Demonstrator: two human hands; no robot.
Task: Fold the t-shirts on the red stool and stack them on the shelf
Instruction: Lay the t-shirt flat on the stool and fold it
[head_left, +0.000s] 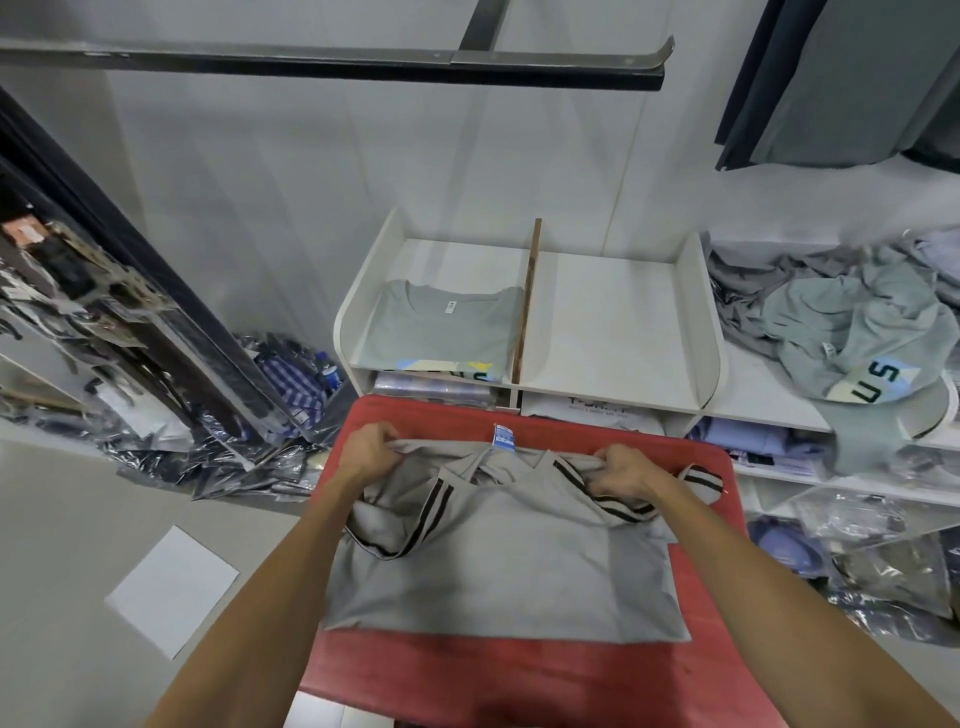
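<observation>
A grey t-shirt (498, 561) with black-striped sleeves is spread on the red stool (519, 670), collar end away from the person, hem towards the body. Its far edge is pinched in both hands: the left hand (370, 451) is closed on the left shoulder, the right hand (621, 470) on the right shoulder beside the striped sleeve. The shirt's long axis runs from the hands back towards the body. The shelf (613, 322) lies just beyond both hands; its left compartment, holding a folded t-shirt (441, 327), is nearer the left hand.
</observation>
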